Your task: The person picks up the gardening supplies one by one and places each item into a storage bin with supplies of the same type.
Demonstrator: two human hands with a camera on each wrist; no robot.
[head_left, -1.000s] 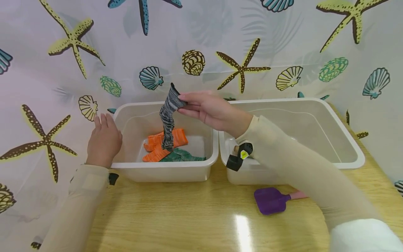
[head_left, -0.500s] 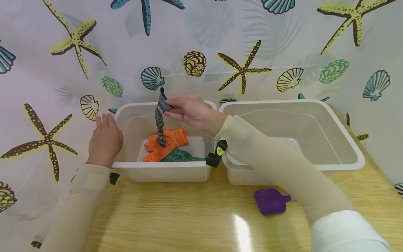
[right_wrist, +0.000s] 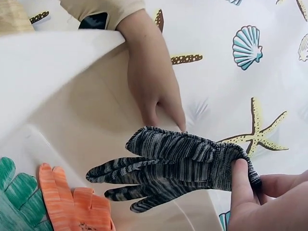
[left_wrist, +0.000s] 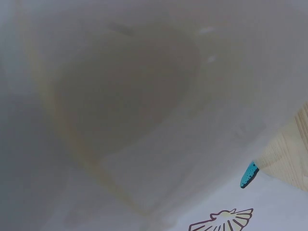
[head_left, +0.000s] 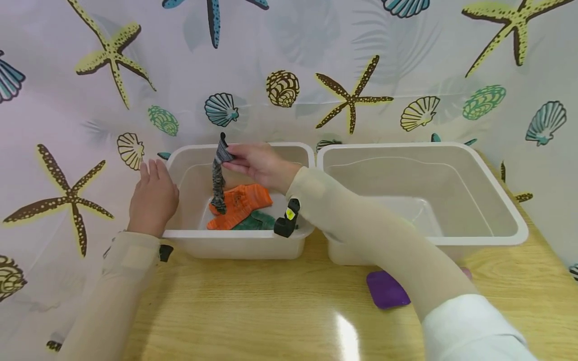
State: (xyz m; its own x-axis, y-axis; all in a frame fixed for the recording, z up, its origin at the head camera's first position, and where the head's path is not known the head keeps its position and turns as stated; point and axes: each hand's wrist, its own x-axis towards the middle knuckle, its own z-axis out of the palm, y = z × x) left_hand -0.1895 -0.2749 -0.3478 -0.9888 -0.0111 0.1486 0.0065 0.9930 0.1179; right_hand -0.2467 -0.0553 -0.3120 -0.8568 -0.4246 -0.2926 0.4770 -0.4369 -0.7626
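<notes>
My right hand (head_left: 261, 164) pinches a black-and-grey knit glove (right_wrist: 163, 168) by its cuff. The glove dangles, fingers down, over the left white bin (head_left: 235, 234). Below it in that bin lie an orange glove (head_left: 241, 200) and a green glove (head_left: 255, 220), the orange one partly over the green. At the bin's left end my left hand (head_left: 154, 198) rests on the rim with its fingers extended; the right wrist view also has this left hand (right_wrist: 153, 72) there. Close to the lens in the left wrist view is a blurred pale surface; no hand shows in it.
A second white bin (head_left: 478, 240) stands beside the first, to its right. In front of it a purple shovel (head_left: 386, 291) lies on the wooden table (head_left: 253, 311), partly hidden by my right arm. A curtain (head_left: 307, 40) with starfish and shells hangs behind.
My right hand has moved left with the black-and-grey glove, from near the bins' meeting rims to over the left part of the left bin. My left hand has stayed on the rim.
</notes>
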